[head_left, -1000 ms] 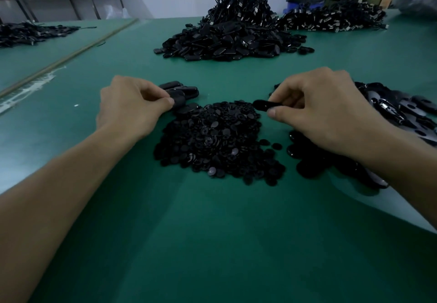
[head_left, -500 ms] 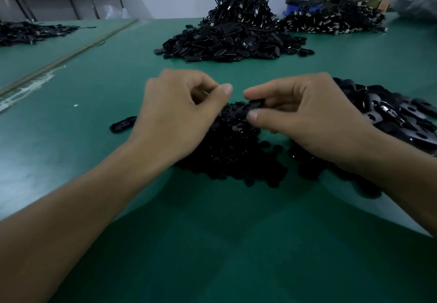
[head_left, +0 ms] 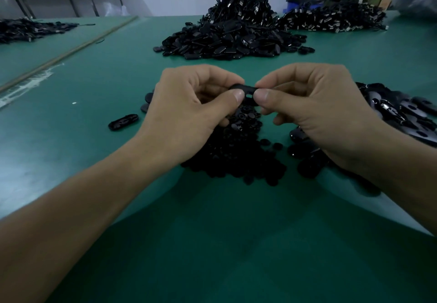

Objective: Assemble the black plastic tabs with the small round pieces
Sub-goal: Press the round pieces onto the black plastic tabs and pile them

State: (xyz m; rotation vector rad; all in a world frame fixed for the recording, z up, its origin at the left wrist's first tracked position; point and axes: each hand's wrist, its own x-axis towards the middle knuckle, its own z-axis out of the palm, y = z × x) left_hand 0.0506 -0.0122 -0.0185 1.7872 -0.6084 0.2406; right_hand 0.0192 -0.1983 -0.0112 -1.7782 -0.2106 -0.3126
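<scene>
My left hand [head_left: 189, 111] and my right hand [head_left: 314, 106] meet above the green table [head_left: 212, 243]. Between their thumbs and forefingers they pinch one black plastic tab [head_left: 246, 89], each at one end. Whether a round piece sits in the tab is hidden by the fingertips. Under the hands lies a heap of small round pieces [head_left: 236, 151]. Loose black tabs [head_left: 402, 113] are piled at the right, partly behind my right wrist. One single tab [head_left: 123, 121] lies alone on the table left of my left hand.
A big mound of black tabs and cords [head_left: 234, 32] sits further back in the middle, another pile [head_left: 331, 18] at the back right. A flat spread of black parts [head_left: 26, 29] lies on the neighbouring table at the far left. A blue bin [head_left: 300, 2] stands behind.
My left hand left the small stack at the left, came right and rose to meet my right hand. Both now pinch the tab that my right hand held alone.
</scene>
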